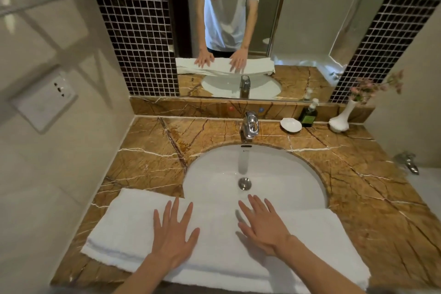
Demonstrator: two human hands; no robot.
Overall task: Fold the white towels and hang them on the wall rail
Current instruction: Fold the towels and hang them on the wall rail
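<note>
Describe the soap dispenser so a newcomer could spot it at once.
Start at the chrome faucet behind the sink. To its right, along the back of the counter, stand a white dish, the soap dispenser and a white vase. The dispenser is the middle, only dark one.

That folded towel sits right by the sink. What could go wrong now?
The towel bridges the front of the sink; the right hand, pressing there, could sag it into the bowl. Its near edge lies at the counter lip, so a pull by the left hand might slide it off.
</note>
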